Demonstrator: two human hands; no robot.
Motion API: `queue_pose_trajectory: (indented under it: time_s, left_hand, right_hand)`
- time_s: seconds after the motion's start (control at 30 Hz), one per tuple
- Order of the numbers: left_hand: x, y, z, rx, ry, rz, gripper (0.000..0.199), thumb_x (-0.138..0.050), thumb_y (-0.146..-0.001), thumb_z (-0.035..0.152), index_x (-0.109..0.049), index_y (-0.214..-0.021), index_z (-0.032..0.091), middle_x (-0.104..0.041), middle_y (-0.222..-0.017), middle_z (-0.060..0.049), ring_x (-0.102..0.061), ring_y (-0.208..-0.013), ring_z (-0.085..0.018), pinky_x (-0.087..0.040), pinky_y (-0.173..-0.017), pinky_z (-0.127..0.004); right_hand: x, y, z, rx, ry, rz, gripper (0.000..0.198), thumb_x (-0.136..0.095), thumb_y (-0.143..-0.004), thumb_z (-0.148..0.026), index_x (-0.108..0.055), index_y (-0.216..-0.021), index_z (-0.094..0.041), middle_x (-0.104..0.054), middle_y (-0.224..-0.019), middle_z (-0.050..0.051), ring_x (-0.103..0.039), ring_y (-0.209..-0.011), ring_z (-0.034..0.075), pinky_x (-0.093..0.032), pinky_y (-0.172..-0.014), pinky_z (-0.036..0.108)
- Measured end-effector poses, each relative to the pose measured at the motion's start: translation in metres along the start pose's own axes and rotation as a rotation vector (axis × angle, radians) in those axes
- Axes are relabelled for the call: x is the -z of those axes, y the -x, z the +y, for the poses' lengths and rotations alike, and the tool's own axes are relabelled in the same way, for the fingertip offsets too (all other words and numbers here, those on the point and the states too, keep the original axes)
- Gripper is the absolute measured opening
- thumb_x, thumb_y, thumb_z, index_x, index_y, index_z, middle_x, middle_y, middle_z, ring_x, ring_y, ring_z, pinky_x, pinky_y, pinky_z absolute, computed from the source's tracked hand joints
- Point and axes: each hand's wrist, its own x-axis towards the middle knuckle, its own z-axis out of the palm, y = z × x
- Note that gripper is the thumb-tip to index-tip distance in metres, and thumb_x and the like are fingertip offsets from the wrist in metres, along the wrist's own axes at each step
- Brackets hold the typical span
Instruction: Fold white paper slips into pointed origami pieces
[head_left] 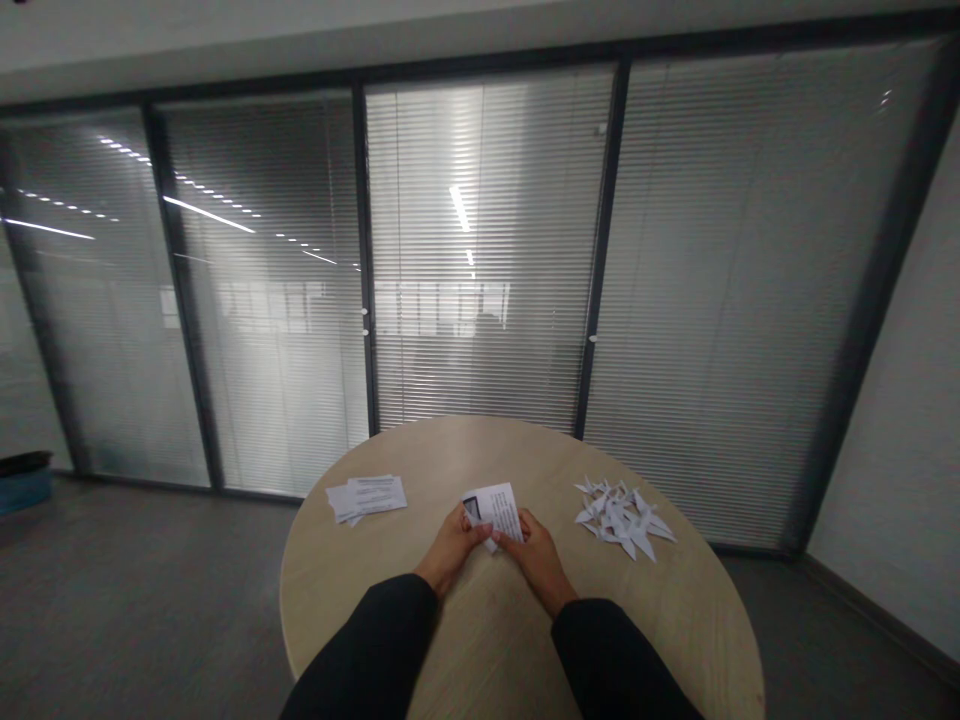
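Between my two hands is a small sheet of printed paper [498, 500], with lines of text and a dark picture at its left. My left hand [453, 547] is closed on its left side, the thumb pressed near the lower edge. On the right side, my right hand [534, 553] pinches the same sheet, thumb on top. The two thumbs come close together at the bottom, where the paper seems bent or folded; the fingers behind are partly hidden. To the left lies a loose stack of printed paper sheets [377, 493]. A pile of folded white paper cranes [621, 515] sits to the right.
Everything rests on a round wooden table [480, 440]. Beyond it stands a glass partition with closed blinds [480, 370] and dark frames. A blue bin [25, 488] is on the floor at far left, and a white wall [900, 480] rises at right.
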Motion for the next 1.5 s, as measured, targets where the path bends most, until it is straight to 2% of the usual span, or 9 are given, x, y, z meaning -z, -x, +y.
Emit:
queue_pose_trajectory:
  time_s: [0.17,0.33,0.5,0.6,0.8,1.1,1.5]
  left_hand:
    - [0.002,0.000,0.000,0.004,-0.055,0.011,0.038,-0.078,-0.064,0.030,-0.065,-0.094,0.010,-0.071,-0.094,-0.015,-0.065,-0.081,-0.023,-0.046,-0.080,-0.033]
    - [0.002,0.001,0.003,0.006,-0.071,0.029,0.039,-0.076,-0.067,0.028,-0.064,-0.100,0.011,-0.071,-0.095,-0.015,-0.066,-0.082,-0.023,-0.047,-0.081,-0.035]
    - [0.002,0.001,0.008,-0.012,-0.074,0.108,0.037,-0.077,-0.064,0.028,-0.067,-0.095,0.010,-0.072,-0.092,-0.014,-0.066,-0.080,-0.023,-0.048,-0.079,-0.033]
    - [0.002,0.000,0.008,0.003,-0.069,0.141,0.038,-0.080,-0.060,0.026,-0.068,-0.093,0.010,-0.072,-0.089,-0.014,-0.067,-0.080,-0.024,-0.048,-0.077,-0.033]
    - [0.000,0.001,0.009,0.030,-0.066,0.098,0.040,-0.081,-0.058,0.025,-0.069,-0.093,0.010,-0.073,-0.089,-0.013,-0.067,-0.079,-0.024,-0.048,-0.079,-0.034]
    - [0.000,0.001,0.015,0.037,-0.042,0.224,0.029,-0.079,-0.061,0.033,-0.068,-0.075,0.010,-0.072,-0.080,-0.012,-0.066,-0.073,-0.020,-0.049,-0.075,-0.031]
    - [0.003,0.001,0.018,0.045,-0.015,0.180,0.034,-0.076,-0.064,0.037,-0.070,-0.083,0.009,-0.072,-0.088,-0.012,-0.066,-0.081,-0.021,-0.049,-0.081,-0.032]
  right_hand:
    - [0.000,0.000,-0.001,-0.041,-0.077,-0.008,0.041,-0.075,-0.063,-0.041,-0.063,-0.092,-0.015,-0.072,-0.092,0.011,-0.068,-0.084,0.028,-0.053,-0.075,0.041]
    - [0.000,0.001,-0.005,-0.058,-0.090,0.019,0.040,-0.076,-0.061,-0.040,-0.065,-0.092,-0.016,-0.073,-0.089,0.011,-0.068,-0.082,0.028,-0.054,-0.074,0.041]
    - [-0.002,0.002,-0.010,-0.070,-0.104,0.035,0.042,-0.077,-0.059,-0.039,-0.066,-0.092,-0.015,-0.073,-0.088,0.010,-0.068,-0.081,0.028,-0.054,-0.074,0.041]
    - [-0.003,0.004,-0.014,-0.077,-0.067,0.026,0.044,-0.077,-0.058,-0.040,-0.067,-0.093,-0.015,-0.073,-0.089,0.010,-0.068,-0.081,0.027,-0.054,-0.073,0.040]
    - [-0.003,0.007,-0.019,-0.081,0.031,0.019,0.040,-0.076,-0.059,-0.042,-0.071,-0.086,-0.013,-0.074,-0.084,0.011,-0.068,-0.077,0.028,-0.053,-0.071,0.039]
    - [0.001,0.002,-0.008,-0.061,0.077,0.061,0.039,-0.075,-0.061,-0.040,-0.072,-0.088,-0.012,-0.074,-0.087,0.011,-0.068,-0.079,0.029,-0.053,-0.076,0.042]
    - [0.002,0.002,-0.007,-0.112,0.025,0.061,0.043,-0.076,-0.060,-0.042,-0.073,-0.087,-0.009,-0.074,-0.084,0.012,-0.068,-0.078,0.028,-0.052,-0.071,0.037]
